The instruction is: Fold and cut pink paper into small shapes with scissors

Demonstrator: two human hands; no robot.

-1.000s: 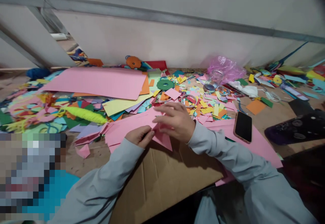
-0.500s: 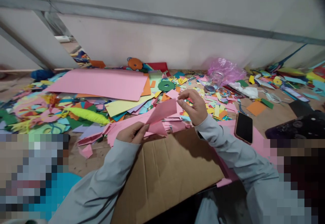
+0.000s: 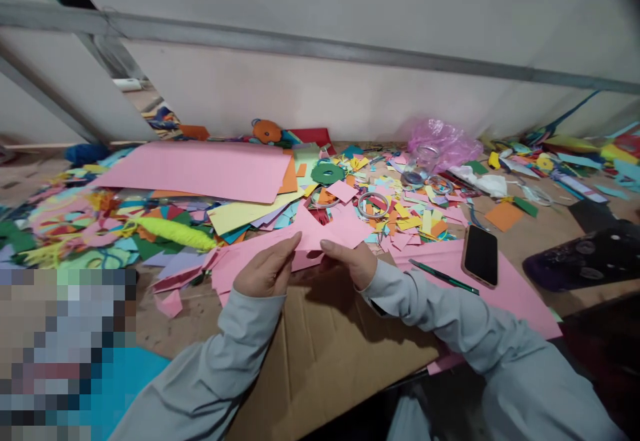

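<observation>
Both hands hold one folded piece of pink paper (image 3: 327, 228) just above a brown cardboard sheet (image 3: 330, 348). My left hand (image 3: 267, 269) pinches its left edge, fingers closed on the paper. My right hand (image 3: 353, 261) grips its lower right edge with thumb and fingers. The paper stands up between the hands and hides the fingertips behind it. Both arms wear grey sleeves.
A large pink sheet (image 3: 200, 168) lies at the back left over yellow and orange sheets. Coloured paper scraps (image 3: 400, 208), tape rings (image 3: 373, 204) and a jar (image 3: 425, 158) cover the middle. A phone (image 3: 479, 254) and a green pen (image 3: 443, 276) lie on pink paper at right.
My right hand came down from the raised paper corner to the paper's lower edge, close to the left hand. The pink piece now stands between both hands.
</observation>
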